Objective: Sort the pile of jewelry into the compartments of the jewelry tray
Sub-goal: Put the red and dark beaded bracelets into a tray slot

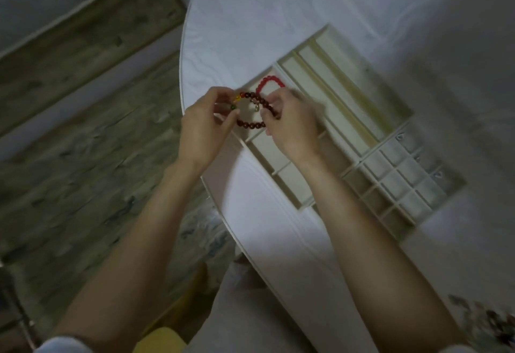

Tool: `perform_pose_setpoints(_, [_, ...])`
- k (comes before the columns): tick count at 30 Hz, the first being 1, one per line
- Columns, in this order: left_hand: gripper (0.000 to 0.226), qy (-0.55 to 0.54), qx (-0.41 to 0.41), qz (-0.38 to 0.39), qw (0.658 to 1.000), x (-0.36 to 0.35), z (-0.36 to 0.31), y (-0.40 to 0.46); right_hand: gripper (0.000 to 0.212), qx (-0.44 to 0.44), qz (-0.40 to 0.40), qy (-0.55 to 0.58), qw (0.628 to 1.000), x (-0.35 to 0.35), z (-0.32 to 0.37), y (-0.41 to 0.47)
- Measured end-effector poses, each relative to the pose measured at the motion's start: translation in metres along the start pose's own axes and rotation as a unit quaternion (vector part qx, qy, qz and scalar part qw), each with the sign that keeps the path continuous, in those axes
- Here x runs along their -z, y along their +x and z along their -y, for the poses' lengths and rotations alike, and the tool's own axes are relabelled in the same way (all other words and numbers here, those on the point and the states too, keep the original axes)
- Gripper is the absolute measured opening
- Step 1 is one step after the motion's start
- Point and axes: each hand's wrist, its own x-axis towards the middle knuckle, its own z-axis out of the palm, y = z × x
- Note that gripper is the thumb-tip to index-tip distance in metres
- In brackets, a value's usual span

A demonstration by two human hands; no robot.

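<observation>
Both hands hold a dark red beaded bracelet (252, 124) with a few yellow, orange and green beads, stretched between them over the left end of the beige jewelry tray (390, 107). My left hand (203, 126) pinches its left side. My right hand (292, 126) pinches its right side. A bright red beaded bracelet (269, 82) lies in the tray's end compartment just beyond. The frame is motion-blurred.
The tray lies on a white round table (264, 26), near its left edge. It has long slots and a grid of small square compartments (404, 185) at the right. A blurred pile of jewelry (490, 324) lies at the bottom right. Wooden floor lies left.
</observation>
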Motion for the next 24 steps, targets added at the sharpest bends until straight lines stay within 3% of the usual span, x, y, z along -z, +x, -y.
perform_pose_setpoints(5, [0.019,0.208,-0.103,-0.007,0.973,0.005,0.014,0.014,0.022,0.054,-0.005,-0.110,0.992,-0.004,0.000,-0.002])
perform_pose_setpoints(11, [0.025,0.236,-0.274,0.068,0.930,0.013,0.036,0.018,0.027,0.101,-0.014,-0.221,0.970,0.002,-0.001,0.001])
perform_pose_setpoints(17, [0.027,0.263,-0.269,0.059,0.925,0.011,0.038,0.016,0.028,0.109,-0.041,-0.321,0.940,-0.012,0.002,0.009])
perform_pose_setpoints(21, [0.027,0.278,-0.272,0.045,0.920,0.011,0.037,0.016,0.008,0.143,-0.067,-0.282,0.946,-0.019,0.003,0.009])
perform_pose_setpoints(24, [0.029,0.270,-0.274,0.053,0.922,0.010,0.038,0.017,0.004,0.162,-0.073,-0.266,0.947,-0.023,0.002,0.004])
